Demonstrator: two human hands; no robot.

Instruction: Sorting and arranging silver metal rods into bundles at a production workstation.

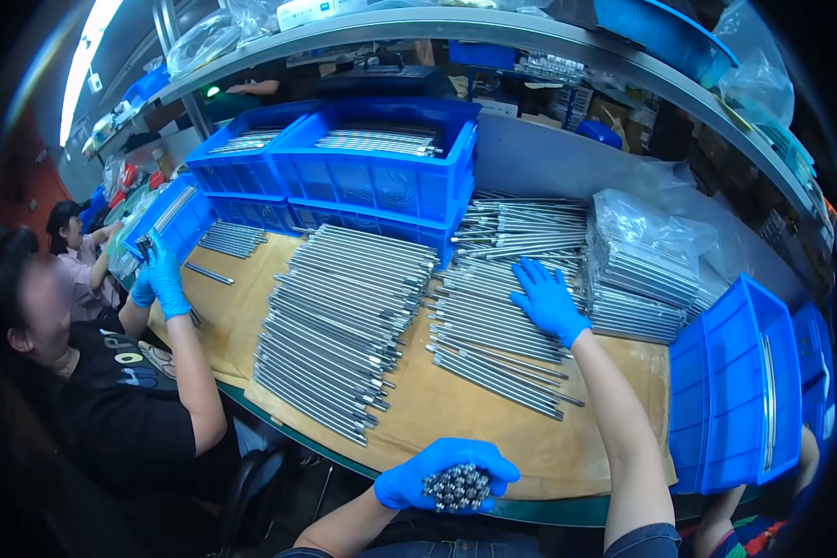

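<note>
My left hand (448, 465), in a blue glove, is closed round a bundle of thin metal rods (457, 488) at the table's front edge; their ends point toward me. Farther up on the right, my right hand (547, 299), gloved in blue too, lies flat with spread fingers on a layer of loose metal rods (479, 312). To the left of that layer spreads a wide row of similar rods (339, 321), laid side by side. More rods (521, 223) lie crisscrossed in a pile beyond my right hand.
Blue bins (372, 181) holding rods stand stacked at the back. Plastic-wrapped rods (646, 251) are piled at right, beside tilted blue bins (735, 391). A co-worker (112, 372) in blue gloves handles rods at left. A metal shelf (456, 20) spans overhead. Tan cloth (623, 372) covers the table.
</note>
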